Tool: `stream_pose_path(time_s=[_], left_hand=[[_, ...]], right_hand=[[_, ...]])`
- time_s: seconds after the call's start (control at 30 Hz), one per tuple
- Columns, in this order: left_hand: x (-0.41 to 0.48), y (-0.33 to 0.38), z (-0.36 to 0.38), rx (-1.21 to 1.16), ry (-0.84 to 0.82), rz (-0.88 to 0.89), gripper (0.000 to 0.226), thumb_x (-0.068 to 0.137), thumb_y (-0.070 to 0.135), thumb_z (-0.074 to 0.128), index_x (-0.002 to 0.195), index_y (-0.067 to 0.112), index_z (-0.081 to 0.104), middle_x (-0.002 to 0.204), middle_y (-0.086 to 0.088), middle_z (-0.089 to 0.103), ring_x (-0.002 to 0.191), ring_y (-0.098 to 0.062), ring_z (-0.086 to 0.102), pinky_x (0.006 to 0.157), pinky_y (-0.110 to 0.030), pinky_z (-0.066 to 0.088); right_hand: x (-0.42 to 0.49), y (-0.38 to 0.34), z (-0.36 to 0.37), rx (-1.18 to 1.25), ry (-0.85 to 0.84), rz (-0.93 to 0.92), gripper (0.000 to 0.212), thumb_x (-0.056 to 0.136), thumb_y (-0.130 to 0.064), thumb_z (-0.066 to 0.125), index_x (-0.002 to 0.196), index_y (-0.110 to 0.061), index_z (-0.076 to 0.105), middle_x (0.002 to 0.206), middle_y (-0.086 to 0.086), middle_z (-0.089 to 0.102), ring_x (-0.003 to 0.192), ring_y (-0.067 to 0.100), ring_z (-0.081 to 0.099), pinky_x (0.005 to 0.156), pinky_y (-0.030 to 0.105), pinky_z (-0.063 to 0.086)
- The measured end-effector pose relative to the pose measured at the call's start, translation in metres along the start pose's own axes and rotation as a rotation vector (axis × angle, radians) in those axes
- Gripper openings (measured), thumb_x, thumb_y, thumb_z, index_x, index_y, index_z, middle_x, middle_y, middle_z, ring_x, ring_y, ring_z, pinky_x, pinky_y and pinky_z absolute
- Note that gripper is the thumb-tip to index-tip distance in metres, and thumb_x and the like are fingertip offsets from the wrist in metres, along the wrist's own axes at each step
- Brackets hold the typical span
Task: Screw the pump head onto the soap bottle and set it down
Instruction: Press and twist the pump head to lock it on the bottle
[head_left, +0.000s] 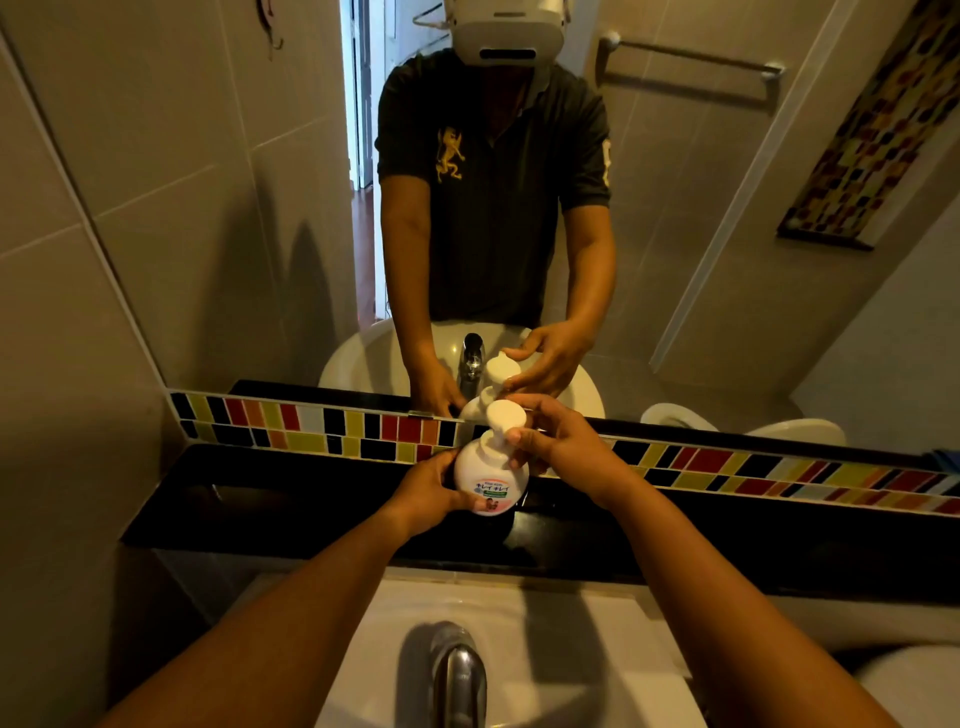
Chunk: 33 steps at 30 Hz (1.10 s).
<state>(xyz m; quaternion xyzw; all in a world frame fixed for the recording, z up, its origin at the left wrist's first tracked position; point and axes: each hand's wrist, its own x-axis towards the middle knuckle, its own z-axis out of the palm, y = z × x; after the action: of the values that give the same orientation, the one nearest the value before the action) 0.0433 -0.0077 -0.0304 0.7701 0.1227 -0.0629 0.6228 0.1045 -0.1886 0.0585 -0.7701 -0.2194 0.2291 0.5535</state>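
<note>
A round white soap bottle (488, 473) with a printed label stands on the black ledge (270, 499) behind the sink. My left hand (428, 488) grips the bottle's left side. The white pump head (505, 418) sits on top of the bottle's neck, its flat top tilted toward me. My right hand (556, 441) holds the pump head from the right, fingers wrapped around its collar. Whether the thread is seated is hidden by my fingers.
A chrome tap (457, 670) and white basin (613, 654) lie below my arms. A band of coloured tiles (322, 426) runs along the wall under a large mirror (234, 208), which reflects me and the bottle. A white toilet edge (914, 680) shows at lower right.
</note>
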Motion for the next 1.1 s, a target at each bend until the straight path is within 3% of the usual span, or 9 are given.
stream_pose_path(time_s=[0.27,0.47,0.63,0.9,1.03,1.1], left_hand=[[-0.0005,0.0004,0.0011,-0.003,0.007,-0.002,0.068,0.073,0.004,0.081,0.134,0.015,0.053,0.13,-0.009,0.063,0.118,-0.025,0.061,0.096,-0.038,0.052],[-0.0011,0.0006,-0.001,-0.023,-0.008,-0.009,0.063,0.072,0.002,0.081,0.13,0.013,0.057,0.127,-0.008,0.065,0.112,-0.021,0.062,0.087,-0.031,0.054],[0.0016,0.0005,-0.002,-0.047,0.01,-0.014,0.075,0.068,0.002,0.084,0.134,0.016,0.05,0.131,-0.007,0.062,0.121,-0.027,0.06,0.1,-0.046,0.052],[-0.0003,-0.0017,-0.0045,-0.09,-0.001,-0.023,0.073,0.071,-0.002,0.081,0.135,0.013,0.049,0.134,-0.008,0.061,0.122,-0.027,0.059,0.099,-0.044,0.052],[-0.0007,-0.0021,-0.0053,-0.098,-0.002,-0.025,0.074,0.072,-0.003,0.08,0.137,0.012,0.049,0.134,-0.01,0.061,0.122,-0.026,0.06,0.098,-0.041,0.054],[-0.0018,-0.0015,-0.0053,-0.098,-0.01,-0.022,0.074,0.072,-0.004,0.079,0.138,0.011,0.049,0.134,-0.01,0.061,0.122,-0.026,0.06,0.091,-0.034,0.055]], right_hand=[[-0.0017,-0.0016,0.0009,-0.001,0.012,0.004,0.041,0.093,-0.017,0.062,0.133,-0.018,0.049,0.132,0.013,0.055,0.109,0.032,0.061,0.06,0.016,0.053],[-0.004,-0.0031,-0.0006,0.027,0.002,-0.005,0.045,0.091,-0.02,0.066,0.133,-0.02,0.052,0.124,0.011,0.062,0.1,0.025,0.066,0.063,0.018,0.055],[-0.003,-0.0003,-0.001,0.034,0.03,-0.03,0.05,0.086,-0.015,0.072,0.133,-0.021,0.056,0.122,0.009,0.066,0.106,0.026,0.066,0.065,0.016,0.054],[-0.0028,0.0006,0.0007,0.018,0.042,-0.037,0.046,0.086,-0.016,0.071,0.129,-0.022,0.057,0.118,0.008,0.066,0.103,0.022,0.066,0.066,0.016,0.055],[-0.0022,0.0023,-0.0006,-0.004,0.036,-0.033,0.048,0.086,-0.018,0.071,0.131,-0.023,0.057,0.118,0.005,0.067,0.106,0.023,0.066,0.071,0.021,0.057],[-0.0026,0.0027,-0.0008,-0.017,0.036,-0.029,0.053,0.086,-0.018,0.072,0.135,-0.024,0.054,0.119,0.002,0.067,0.11,0.022,0.065,0.081,0.028,0.058]])
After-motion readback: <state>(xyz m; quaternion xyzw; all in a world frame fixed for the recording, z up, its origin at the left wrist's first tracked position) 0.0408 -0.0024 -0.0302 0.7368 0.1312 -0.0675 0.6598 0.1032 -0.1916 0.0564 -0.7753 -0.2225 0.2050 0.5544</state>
